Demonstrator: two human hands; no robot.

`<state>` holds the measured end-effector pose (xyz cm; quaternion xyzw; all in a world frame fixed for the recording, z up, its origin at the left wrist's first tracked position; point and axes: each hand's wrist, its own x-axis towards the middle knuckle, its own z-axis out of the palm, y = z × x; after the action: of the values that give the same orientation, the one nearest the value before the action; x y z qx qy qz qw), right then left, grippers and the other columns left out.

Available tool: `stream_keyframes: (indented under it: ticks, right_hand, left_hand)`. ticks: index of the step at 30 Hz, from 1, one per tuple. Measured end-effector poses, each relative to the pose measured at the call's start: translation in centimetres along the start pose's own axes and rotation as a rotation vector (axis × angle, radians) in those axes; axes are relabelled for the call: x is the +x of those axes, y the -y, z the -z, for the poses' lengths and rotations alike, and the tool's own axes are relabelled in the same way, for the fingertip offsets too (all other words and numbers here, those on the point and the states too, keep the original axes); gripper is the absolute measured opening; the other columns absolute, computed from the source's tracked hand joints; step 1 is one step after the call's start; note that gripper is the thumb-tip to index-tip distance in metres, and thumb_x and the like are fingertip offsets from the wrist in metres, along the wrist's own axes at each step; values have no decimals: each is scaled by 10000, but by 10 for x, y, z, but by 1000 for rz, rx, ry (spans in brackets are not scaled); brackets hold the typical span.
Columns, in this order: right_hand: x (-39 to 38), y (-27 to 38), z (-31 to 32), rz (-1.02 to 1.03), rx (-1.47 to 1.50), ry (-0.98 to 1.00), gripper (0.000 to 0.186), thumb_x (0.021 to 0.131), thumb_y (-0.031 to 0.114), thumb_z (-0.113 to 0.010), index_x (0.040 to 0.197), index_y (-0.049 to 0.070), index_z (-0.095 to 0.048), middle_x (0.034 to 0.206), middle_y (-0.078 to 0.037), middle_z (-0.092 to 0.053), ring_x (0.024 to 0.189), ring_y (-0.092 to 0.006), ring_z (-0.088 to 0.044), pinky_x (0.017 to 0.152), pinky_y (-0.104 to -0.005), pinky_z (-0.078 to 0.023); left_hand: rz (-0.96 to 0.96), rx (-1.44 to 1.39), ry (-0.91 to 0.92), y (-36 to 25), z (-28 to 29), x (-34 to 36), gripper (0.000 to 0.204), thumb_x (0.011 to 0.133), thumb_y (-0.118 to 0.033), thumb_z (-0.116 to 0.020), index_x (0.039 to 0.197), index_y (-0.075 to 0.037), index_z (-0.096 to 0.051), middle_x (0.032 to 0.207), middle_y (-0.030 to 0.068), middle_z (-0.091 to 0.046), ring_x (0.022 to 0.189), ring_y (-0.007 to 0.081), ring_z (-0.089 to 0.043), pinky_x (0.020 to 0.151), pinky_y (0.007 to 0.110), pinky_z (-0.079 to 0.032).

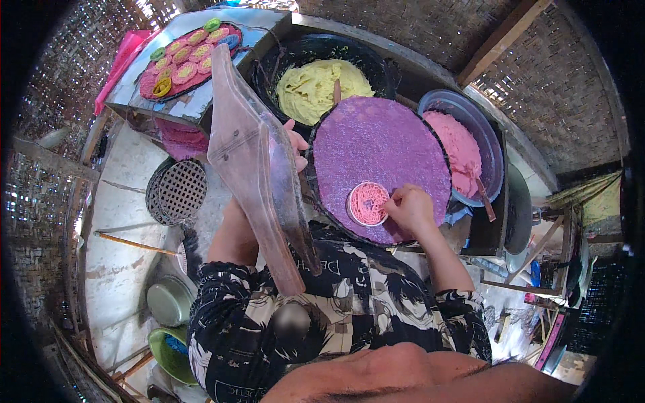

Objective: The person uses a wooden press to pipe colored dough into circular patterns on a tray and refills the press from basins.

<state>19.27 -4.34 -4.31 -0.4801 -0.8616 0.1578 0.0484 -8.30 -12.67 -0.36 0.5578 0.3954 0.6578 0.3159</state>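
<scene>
A big round tray covered with purple crumbly dough [383, 148] lies in front of me. On its near edge sits a small round ring mould filled with pink strands [367, 203]. My right hand [411, 209] pinches the right side of that mould. My left hand [296, 144] lies at the tray's left rim, its fingers curled over the edge. A long see-through plastic sheet [245, 161] stands in front of that hand and hides most of it.
A dark bowl of yellow dough [322, 86] stands behind the tray, and a bowl of pink dough [460, 151] with a stick in it stands to the right. Far left are a tray of several coloured rounds [188, 57], a round wire mesh [178, 191] and green bowls [170, 302].
</scene>
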Motion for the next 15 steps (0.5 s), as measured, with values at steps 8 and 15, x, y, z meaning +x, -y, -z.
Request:
stream_keyframes:
  ticks: [8,15]
  right_hand:
    - [7,-4,1,42,-46,-2,215,618,264,-581,640,57,-636,689,-144,-571,684,-307,-570,624,-404,-460]
    - [11,-5,7,70,-71,17,234,619,294,-588,644,67,-637,691,-149,-567,685,-309,-569,627,-407,-463]
  left_hand:
    - [5,-60,58,-3,0,2,417,696,-422,-583,725,-16,-490,666,74,-490,853,285,-543,1026,482,-81]
    - [12,-82,24,5,1,-3,428,686,-427,-588,725,-12,-493,663,73,-491,852,288,-548,1030,466,-88]
